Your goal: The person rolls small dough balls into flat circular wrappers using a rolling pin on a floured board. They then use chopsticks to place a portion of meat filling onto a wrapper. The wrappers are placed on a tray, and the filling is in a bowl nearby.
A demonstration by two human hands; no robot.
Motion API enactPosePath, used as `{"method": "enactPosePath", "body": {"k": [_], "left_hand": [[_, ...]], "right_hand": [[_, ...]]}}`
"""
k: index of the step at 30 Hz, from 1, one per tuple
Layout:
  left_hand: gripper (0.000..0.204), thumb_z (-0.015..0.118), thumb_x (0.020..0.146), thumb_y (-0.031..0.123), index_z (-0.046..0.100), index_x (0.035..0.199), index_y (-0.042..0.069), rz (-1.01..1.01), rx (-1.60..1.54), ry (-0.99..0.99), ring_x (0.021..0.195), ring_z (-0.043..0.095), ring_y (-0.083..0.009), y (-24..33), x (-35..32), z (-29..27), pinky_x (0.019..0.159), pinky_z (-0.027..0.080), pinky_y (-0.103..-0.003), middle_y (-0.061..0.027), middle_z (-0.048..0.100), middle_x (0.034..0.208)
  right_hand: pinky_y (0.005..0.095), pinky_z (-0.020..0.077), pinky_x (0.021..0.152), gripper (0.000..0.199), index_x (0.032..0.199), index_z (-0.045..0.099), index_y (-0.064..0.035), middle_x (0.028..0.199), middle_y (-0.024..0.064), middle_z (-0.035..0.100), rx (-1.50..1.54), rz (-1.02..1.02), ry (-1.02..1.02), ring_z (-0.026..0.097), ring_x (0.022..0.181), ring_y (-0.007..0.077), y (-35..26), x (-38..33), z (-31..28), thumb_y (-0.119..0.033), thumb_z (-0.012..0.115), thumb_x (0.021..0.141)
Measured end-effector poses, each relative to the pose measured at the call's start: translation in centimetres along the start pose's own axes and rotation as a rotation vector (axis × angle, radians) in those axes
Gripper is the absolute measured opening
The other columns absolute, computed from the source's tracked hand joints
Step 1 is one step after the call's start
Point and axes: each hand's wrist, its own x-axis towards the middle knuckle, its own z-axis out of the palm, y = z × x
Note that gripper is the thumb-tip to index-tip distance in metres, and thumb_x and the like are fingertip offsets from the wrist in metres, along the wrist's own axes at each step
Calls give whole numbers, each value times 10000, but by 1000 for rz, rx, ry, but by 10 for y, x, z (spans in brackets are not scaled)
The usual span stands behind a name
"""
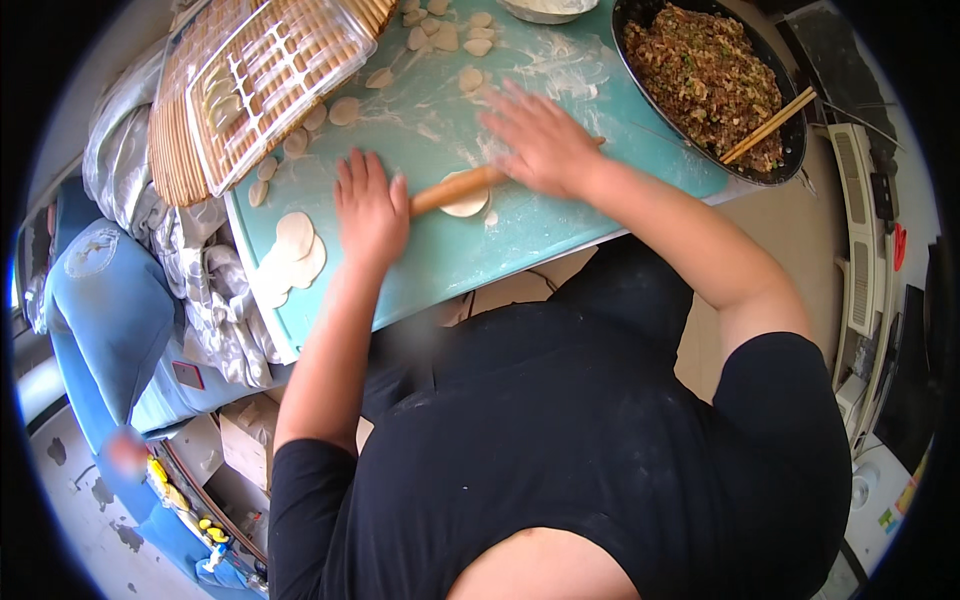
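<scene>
A wooden rolling pin lies slantwise on the floury green mat, across a round dough wrapper that shows on both sides of it. My left hand rests flat at the pin's left end, fingers stretched forward. Over the right part of the pin my right hand is spread, palm down, and the pin's tip pokes out beyond it. Left of my left hand sits an overlapping pile of rolled wrappers. Small flattened dough pieces are scattered farther back.
A dark pan of minced filling with chopsticks across its rim stands at the far right. At the far left, a clear compartment tray holding a few dumplings lies on a woven straw mat. A flour bowl is at the back.
</scene>
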Motion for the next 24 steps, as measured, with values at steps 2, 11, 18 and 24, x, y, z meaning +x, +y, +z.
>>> {"method": "enactPosePath", "body": {"k": [2,11,18,24], "left_hand": [[544,418,922,326,377,1323,-39,-26,26,7,1327,254,-438,4,17,-4,1078,226,-508,-242,314,1420],[314,661,769,166,607,1045,27,35,-436,-170,1015,538,-344,42,13,-22,869,438,-407,-168,579,1069],[178,695,716,169,631,840,58,-4,-455,-338,839,586,-297,48,39,-23,720,470,-381,-110,614,864],[124,678,744,140,613,831,81,0,-492,-325,844,607,-282,56,37,-29,704,481,-378,-85,641,907]], "right_hand": [[454,201,1107,532,1328,439,-89,1474,118,275,7,59,48,198,1380,314,11,5,8,-408,459,901],[393,397,926,400,1019,562,-84,1178,77,519,199,-125,212,472,1134,280,-11,-50,5,-222,731,684],[369,453,705,428,987,562,-85,930,58,591,278,-143,284,578,827,255,-14,-72,3,-126,750,606],[357,462,652,463,1011,563,-86,900,60,594,302,-184,317,581,781,256,-14,-74,6,-105,754,591]]}}
